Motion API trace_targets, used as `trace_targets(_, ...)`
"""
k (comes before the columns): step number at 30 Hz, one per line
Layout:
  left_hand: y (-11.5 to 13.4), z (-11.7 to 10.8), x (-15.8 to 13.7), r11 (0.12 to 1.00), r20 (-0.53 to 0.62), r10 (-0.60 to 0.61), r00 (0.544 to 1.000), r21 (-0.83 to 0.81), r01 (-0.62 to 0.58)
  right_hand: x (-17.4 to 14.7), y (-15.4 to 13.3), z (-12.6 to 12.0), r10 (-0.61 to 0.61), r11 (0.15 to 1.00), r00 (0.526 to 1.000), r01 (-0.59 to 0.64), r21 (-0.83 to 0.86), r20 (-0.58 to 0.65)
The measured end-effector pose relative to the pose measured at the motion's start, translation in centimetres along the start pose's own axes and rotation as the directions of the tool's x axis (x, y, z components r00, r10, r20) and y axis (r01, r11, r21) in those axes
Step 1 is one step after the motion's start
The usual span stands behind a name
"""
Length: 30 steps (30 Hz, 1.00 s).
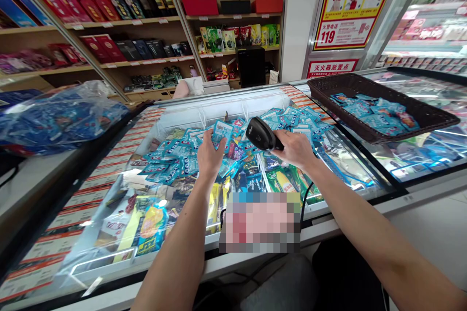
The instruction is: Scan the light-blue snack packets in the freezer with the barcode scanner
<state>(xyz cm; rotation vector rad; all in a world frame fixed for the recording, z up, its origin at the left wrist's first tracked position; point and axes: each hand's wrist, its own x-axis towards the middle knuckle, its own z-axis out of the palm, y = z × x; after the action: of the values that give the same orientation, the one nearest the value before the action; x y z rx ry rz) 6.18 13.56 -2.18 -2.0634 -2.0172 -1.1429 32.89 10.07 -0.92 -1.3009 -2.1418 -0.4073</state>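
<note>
In my left hand (pixel 210 155) is a small blue snack packet (pixel 223 131), pinched between thumb and fingers with its printed face towards me. My right hand (pixel 296 148) is wrapped around the handle of a black barcode scanner (pixel 260 134). The scanner's head points left, towards the packet, with a gap between them. Beneath both hands, many similar blue packets (pixel 171 155) lie spread in a loose heap on the glass top of a chest freezer (pixel 175 248). A black cable (pixel 305 199) hangs below my right hand.
A brown woven basket (pixel 438 112) with more blue packets stands on the right. To the left rests a clear plastic bag (pixel 65 116) full of blue packets. Shelves (pixel 233 17) with boxes and bottles line the back. A pixelated patch hides part of the freezer's front edge.
</note>
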Motion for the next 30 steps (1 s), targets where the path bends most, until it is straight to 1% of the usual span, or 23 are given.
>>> trace_targets(1,-0.2,-0.1,0.0,0.999,-0.025,-0.028,0.999,0.045,0.029,0.0,0.0,0.0,0.021,1.0,1.0,-0.021,-0.007,-0.013)
trace_targets(3,-0.4,-0.4,-0.1,0.989,-0.088,-0.038,0.995,0.142,0.051,0.0,0.1,0.0,0.056,0.998,0.998,-0.057,-0.02,-0.041)
trace_targets(6,-0.1,-0.9,-0.5,0.964,-0.189,0.001,0.982,0.261,0.049,0.1,0.2,-0.1,0.095,0.995,0.993,-0.098,-0.032,-0.072)
trace_targets(8,0.3,-1.2,-0.8,0.955,-0.2,0.055,0.978,0.297,0.007,0.1,0.2,-0.1,0.109,0.993,0.991,-0.112,-0.033,-0.081)
trace_targets(9,0.6,-1.3,-0.9,0.952,-0.171,0.103,0.98,0.304,-0.047,0.1,0.2,-0.1,0.113,0.993,0.99,-0.116,-0.033,-0.082)
trace_targets(11,1.0,-1.2,-1.0,0.934,-0.048,0.235,0.971,0.289,-0.212,0.1,0.1,-0.1,0.116,0.992,0.99,-0.119,-0.037,-0.08)
trace_targets(13,1.2,-0.9,-1.0,0.894,0.1,0.357,0.929,0.252,-0.371,0.1,0.1,-0.1,0.116,0.992,0.99,-0.12,-0.043,-0.077)
trace_targets(15,1.0,-0.4,-1.1,0.862,0.195,0.41,0.891,0.235,-0.448,0.1,0.1,-0.1,0.117,0.992,0.99,-0.12,-0.045,-0.075)
trace_targets(16,0.9,-0.1,-1.1,0.858,0.21,0.41,0.888,0.242,-0.453,0.1,0.1,-0.1,0.119,0.992,0.99,-0.122,-0.043,-0.075)
trace_targets(17,0.7,0.1,-1.1,0.86,0.205,0.398,0.894,0.256,-0.441,0.1,0.1,-0.1,0.122,0.991,0.99,-0.126,-0.041,-0.075)
trace_targets(21,0.1,0.3,-1.1,0.884,0.118,0.35,0.929,0.286,-0.369,0.1,0.1,0.0,0.133,0.99,0.988,-0.136,-0.042,-0.072)
trace_targets(24,0.5,0.1,-1.1,0.898,0.072,0.363,0.929,0.239,-0.369,0.1,0.1,0.0,0.125,0.991,0.989,-0.129,-0.046,-0.072)
trace_targets(26,1.2,0.0,-1.1,0.893,0.081,0.404,0.911,0.182,-0.412,0.2,0.0,-0.1,0.124,0.991,0.99,-0.127,-0.045,-0.072)
trace_targets(27,1.5,0.0,-1.1,0.882,0.103,0.435,0.895,0.149,-0.446,0.2,0.0,-0.1,0.124,0.991,0.99,-0.127,-0.044,-0.071)
trace_targets(28,1.8,0.1,-1.2,0.865,0.135,0.473,0.871,0.116,-0.488,0.2,0.0,-0.1,0.125,0.991,0.99,-0.128,-0.042,-0.071)
trace_targets(30,2.3,0.3,-1.3,0.819,0.207,0.55,0.809,0.055,-0.571,0.2,0.0,-0.2,0.124,0.991,0.99,-0.127,-0.038,-0.072)
